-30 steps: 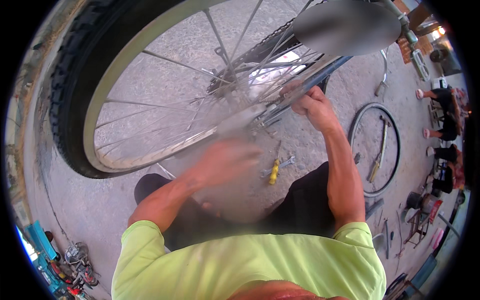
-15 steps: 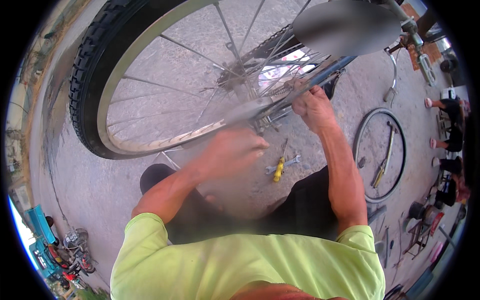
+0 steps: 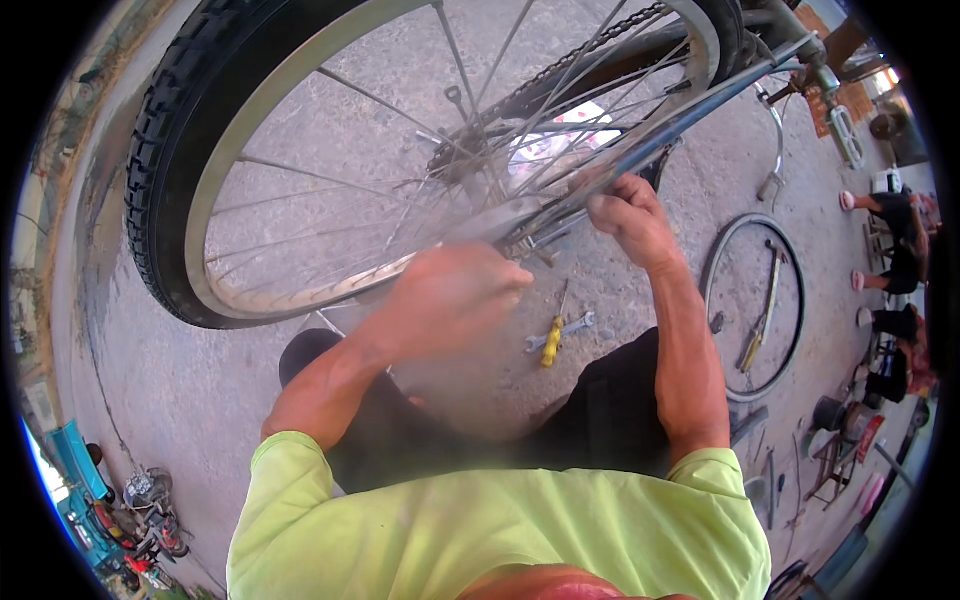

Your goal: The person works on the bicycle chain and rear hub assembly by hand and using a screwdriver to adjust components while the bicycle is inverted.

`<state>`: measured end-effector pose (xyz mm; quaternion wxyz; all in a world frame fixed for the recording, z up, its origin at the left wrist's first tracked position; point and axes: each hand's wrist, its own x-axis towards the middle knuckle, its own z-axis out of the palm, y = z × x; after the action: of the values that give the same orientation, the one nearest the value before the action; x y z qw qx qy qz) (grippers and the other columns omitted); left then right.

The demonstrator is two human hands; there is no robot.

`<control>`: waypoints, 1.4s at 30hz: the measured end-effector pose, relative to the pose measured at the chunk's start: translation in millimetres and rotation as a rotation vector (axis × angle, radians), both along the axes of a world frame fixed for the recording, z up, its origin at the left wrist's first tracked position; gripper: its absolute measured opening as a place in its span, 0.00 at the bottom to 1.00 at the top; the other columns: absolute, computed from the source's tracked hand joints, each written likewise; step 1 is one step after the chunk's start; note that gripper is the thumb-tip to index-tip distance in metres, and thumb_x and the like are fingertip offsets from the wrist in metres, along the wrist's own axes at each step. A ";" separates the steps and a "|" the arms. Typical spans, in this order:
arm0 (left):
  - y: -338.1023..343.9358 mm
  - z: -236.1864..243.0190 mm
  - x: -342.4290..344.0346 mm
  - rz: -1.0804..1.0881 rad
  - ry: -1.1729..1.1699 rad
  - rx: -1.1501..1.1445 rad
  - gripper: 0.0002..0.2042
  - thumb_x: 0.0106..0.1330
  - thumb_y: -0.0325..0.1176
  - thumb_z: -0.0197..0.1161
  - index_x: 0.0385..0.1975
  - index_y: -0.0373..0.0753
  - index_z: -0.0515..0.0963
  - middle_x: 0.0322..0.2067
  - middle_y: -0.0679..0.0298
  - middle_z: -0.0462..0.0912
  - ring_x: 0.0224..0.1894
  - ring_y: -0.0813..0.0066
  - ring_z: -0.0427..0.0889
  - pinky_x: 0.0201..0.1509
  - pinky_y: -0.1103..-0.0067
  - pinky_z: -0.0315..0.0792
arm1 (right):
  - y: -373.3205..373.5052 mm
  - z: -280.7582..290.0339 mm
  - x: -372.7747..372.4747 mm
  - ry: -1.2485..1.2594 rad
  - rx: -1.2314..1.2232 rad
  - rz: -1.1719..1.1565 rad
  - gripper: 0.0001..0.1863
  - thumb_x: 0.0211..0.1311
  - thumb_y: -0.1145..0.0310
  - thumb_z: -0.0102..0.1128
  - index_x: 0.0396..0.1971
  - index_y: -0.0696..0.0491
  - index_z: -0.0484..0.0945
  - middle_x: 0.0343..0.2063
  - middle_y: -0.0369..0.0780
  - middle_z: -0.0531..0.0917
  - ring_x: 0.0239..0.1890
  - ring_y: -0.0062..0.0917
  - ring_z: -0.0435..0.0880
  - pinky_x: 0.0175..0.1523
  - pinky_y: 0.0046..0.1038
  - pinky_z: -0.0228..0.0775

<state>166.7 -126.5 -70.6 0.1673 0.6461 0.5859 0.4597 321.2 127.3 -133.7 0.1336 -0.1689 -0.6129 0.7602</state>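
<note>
A bicycle's wheel (image 3: 224,170) with a black knobby tyre and metal spokes fills the upper left. My left hand (image 3: 460,295) is near the axle end, fingers curled together; haze blurs it, and what it may hold is hidden. My right hand (image 3: 632,220) is closed at the blue frame tube (image 3: 655,140), with some fingers hidden behind it. A chain (image 3: 620,28) runs along the wheel's far side. On the ground between my knees lie a yellow-handled screwdriver (image 3: 551,345) and an open-ended wrench (image 3: 576,324).
To the right, a loose tyre (image 3: 712,275) lies around a hammer (image 3: 770,300). A pedal (image 3: 849,140) sticks out at the upper right. Several people sit along the right edge, near a stool (image 3: 835,470). Motorbikes (image 3: 150,520) and a teal vehicle (image 3: 80,470) stand at the lower left.
The view has shifted slightly. My left hand remains near the axle, and my right hand stays at the blue tube with its fingers slightly repositioned.
</note>
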 end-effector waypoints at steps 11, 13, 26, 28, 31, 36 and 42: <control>21.4 15.8 2.0 0.208 0.130 0.204 0.12 0.59 0.19 0.71 0.43 0.36 0.84 0.34 0.58 0.86 0.34 0.63 0.87 0.37 0.75 0.79 | -3.8 -3.4 -14.5 0.029 -0.335 -0.113 0.07 0.71 0.74 0.58 0.43 0.57 0.84 0.24 0.27 0.75 0.24 0.12 0.65 0.30 0.18 0.56; 24.3 13.6 5.1 0.249 0.153 0.208 0.13 0.58 0.20 0.72 0.43 0.36 0.84 0.35 0.58 0.86 0.34 0.63 0.87 0.37 0.75 0.79 | -11.9 1.8 -22.2 0.054 -0.543 -0.143 0.07 0.71 0.76 0.57 0.41 0.56 0.83 0.21 0.27 0.70 0.21 0.13 0.62 0.28 0.18 0.53; 60.2 38.6 27.7 0.508 0.413 -0.131 0.13 0.62 0.32 0.71 0.45 0.41 0.84 0.35 0.56 0.86 0.33 0.55 0.87 0.34 0.67 0.78 | 10.4 -12.1 -19.6 0.282 -0.813 0.350 0.26 0.60 0.66 0.59 0.55 0.67 0.76 0.21 0.27 0.62 0.23 0.14 0.60 0.29 0.19 0.51; 61.9 48.8 27.2 0.494 0.414 -0.283 0.13 0.64 0.37 0.68 0.46 0.41 0.84 0.33 0.53 0.86 0.34 0.50 0.86 0.35 0.63 0.79 | 13.2 -2.4 -16.7 0.275 -0.692 0.409 0.31 0.56 0.64 0.61 0.58 0.67 0.75 0.22 0.27 0.63 0.24 0.14 0.60 0.30 0.19 0.51; 66.0 52.2 29.6 0.484 0.428 -0.477 0.15 0.65 0.41 0.66 0.46 0.40 0.83 0.31 0.49 0.86 0.36 0.46 0.86 0.37 0.58 0.79 | 11.9 6.5 -15.8 0.210 -0.516 0.378 0.35 0.53 0.63 0.64 0.61 0.66 0.75 0.22 0.27 0.65 0.24 0.14 0.61 0.30 0.19 0.51; 80.9 51.0 24.6 0.505 0.377 -0.653 0.18 0.64 0.43 0.64 0.47 0.38 0.83 0.30 0.46 0.86 0.37 0.43 0.86 0.41 0.57 0.78 | 6.2 11.0 -15.6 0.165 -0.434 0.341 0.35 0.52 0.63 0.67 0.61 0.63 0.75 0.23 0.28 0.68 0.21 0.13 0.61 0.28 0.19 0.50; 88.3 69.4 35.1 0.514 0.263 -0.575 0.18 0.63 0.46 0.65 0.43 0.37 0.83 0.30 0.47 0.85 0.37 0.44 0.85 0.43 0.57 0.77 | 6.1 -6.3 -18.1 0.076 -0.138 0.240 0.29 0.58 0.62 0.71 0.60 0.55 0.79 0.40 0.32 0.85 0.37 0.17 0.79 0.40 0.22 0.70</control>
<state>201.9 -38.2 -1.2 0.1444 0.4589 0.8493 0.2173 303.0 133.3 -140.0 0.0527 -0.0742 -0.5696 0.8169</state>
